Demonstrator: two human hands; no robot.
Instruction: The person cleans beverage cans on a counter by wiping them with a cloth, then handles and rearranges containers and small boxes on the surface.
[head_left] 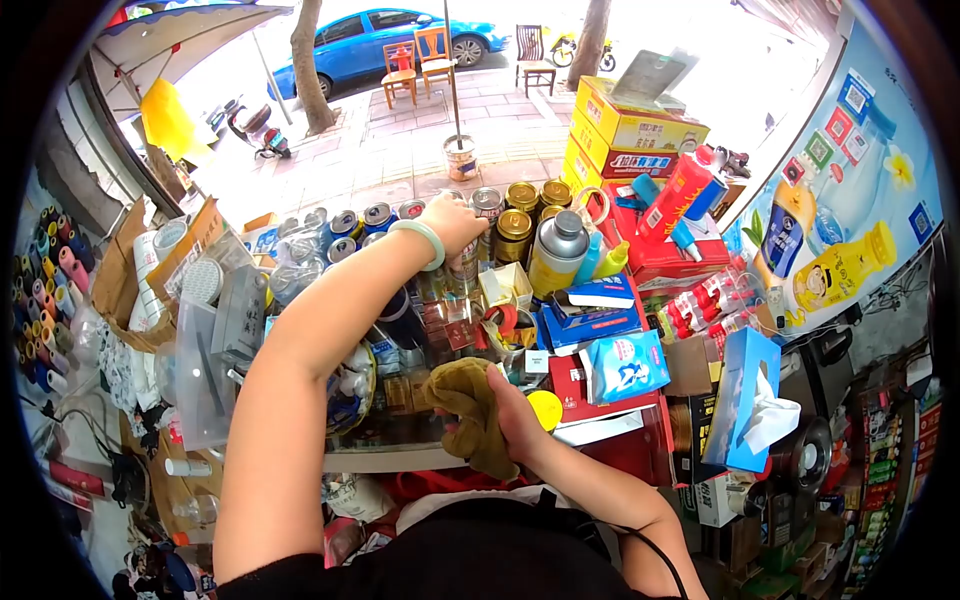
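My left hand (453, 228), a pale green bangle (420, 243) on its wrist, reaches to the row of drink cans at the counter's far edge. Its fingers curl round the top of a can (463, 266), partly hidden beneath the palm. A silver-topped can (486, 203) stands right beside these fingers, and several gold-topped cans (514, 228) are to the right. Blue cans (378, 215) stand to the left. Close to my body, my right hand (516, 412) grips a crumpled mustard-brown cloth (468, 415) above the counter's near edge.
A grey-capped bottle (560, 250), blue packets (625, 366) and a red box (680, 255) crowd the right side. A tissue box (745, 400) stands at far right. Left are a cardboard box (125, 270) and a clear plastic bin (203, 380). Beyond lies paved ground (380, 140).
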